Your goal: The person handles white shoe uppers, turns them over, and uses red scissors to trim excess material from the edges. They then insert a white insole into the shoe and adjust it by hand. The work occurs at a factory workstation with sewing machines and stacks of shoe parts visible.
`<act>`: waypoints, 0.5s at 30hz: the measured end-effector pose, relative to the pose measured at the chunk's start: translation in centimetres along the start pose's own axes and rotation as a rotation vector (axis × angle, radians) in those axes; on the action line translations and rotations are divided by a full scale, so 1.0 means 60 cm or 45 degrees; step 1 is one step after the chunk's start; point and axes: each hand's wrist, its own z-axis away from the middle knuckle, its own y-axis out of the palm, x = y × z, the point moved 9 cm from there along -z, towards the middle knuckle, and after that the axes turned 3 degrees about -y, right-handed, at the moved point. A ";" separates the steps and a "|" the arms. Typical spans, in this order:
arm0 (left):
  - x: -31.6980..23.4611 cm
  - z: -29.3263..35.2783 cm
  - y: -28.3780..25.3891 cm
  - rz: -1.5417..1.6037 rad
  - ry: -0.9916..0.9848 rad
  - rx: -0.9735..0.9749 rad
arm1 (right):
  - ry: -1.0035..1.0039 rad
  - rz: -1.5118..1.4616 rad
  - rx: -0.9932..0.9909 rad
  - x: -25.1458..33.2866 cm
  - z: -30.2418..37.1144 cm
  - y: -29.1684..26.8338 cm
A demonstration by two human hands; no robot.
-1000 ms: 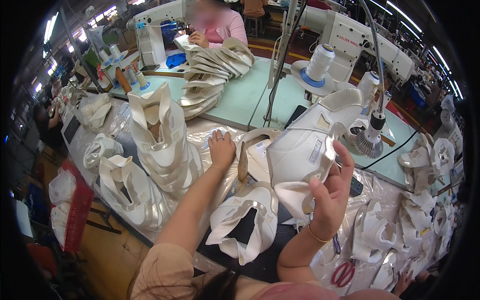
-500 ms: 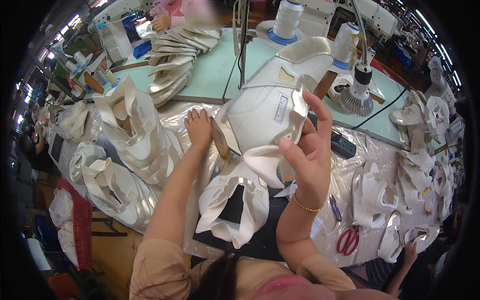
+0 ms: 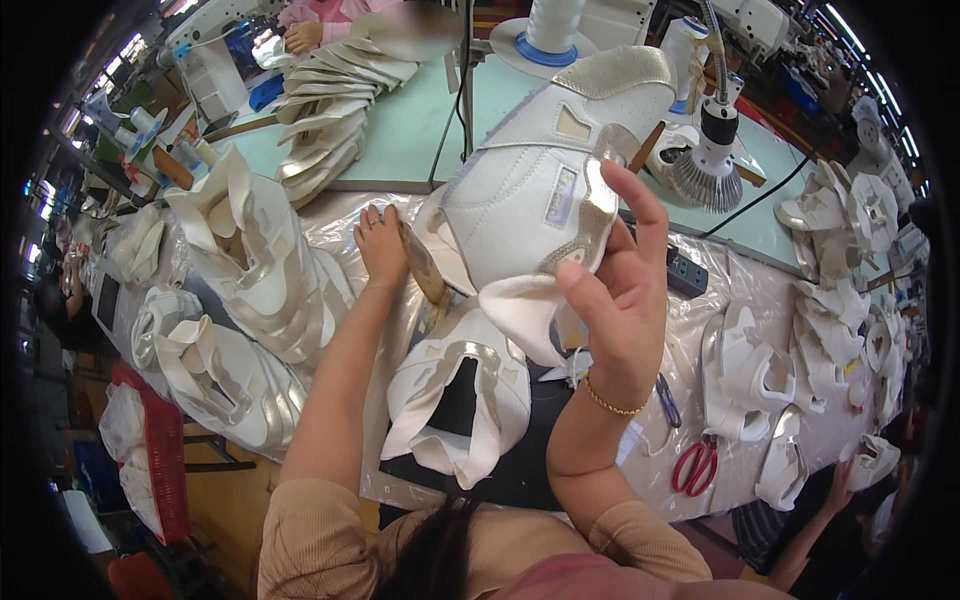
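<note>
My right hand (image 3: 625, 285) pinches a white shoe upper (image 3: 510, 185) with gold trim between thumb and fingers, holding it up with its toe end away from me. My left hand (image 3: 380, 243) lies on the plastic-covered table with its fingers extended. Along its thumb side is a worn brown wooden piece (image 3: 424, 265), which the fingers do not appear to wrap round. Below the raised upper, another white and gold upper (image 3: 490, 395) lies on a black mat (image 3: 535, 450), its opening toward me.
Stacks of shoe uppers (image 3: 265, 285) stand at left, with more uppers (image 3: 735, 385) at right. Red-handled scissors (image 3: 694, 467) and a dark snipper (image 3: 668, 400) lie on the table. A lamp (image 3: 708, 165) and thread cone (image 3: 552, 30) stand beyond. Another person's hand (image 3: 838, 487) is at lower right.
The view has shifted a little; my right hand keeps its hold on the shoe upper. At lower right, the other person's hand has moved a white upper outward from the table edge.
</note>
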 end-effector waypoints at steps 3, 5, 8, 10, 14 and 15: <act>0.002 0.000 0.002 0.005 -0.014 0.009 | -0.017 0.017 0.019 0.001 0.000 0.002; 0.004 0.001 0.001 0.038 -0.026 0.002 | -0.020 0.015 0.021 0.001 -0.001 0.003; 0.004 0.002 -0.002 0.080 -0.026 -0.026 | -0.013 0.003 0.003 0.000 0.000 0.002; 0.004 0.003 -0.002 0.056 -0.017 -0.035 | -0.008 0.011 0.007 0.000 0.001 0.002; 0.004 0.004 0.000 0.041 -0.019 -0.027 | -0.016 0.040 0.041 0.001 0.001 0.004; 0.004 0.003 -0.001 0.051 -0.021 -0.036 | -0.021 0.043 0.044 0.002 0.001 0.004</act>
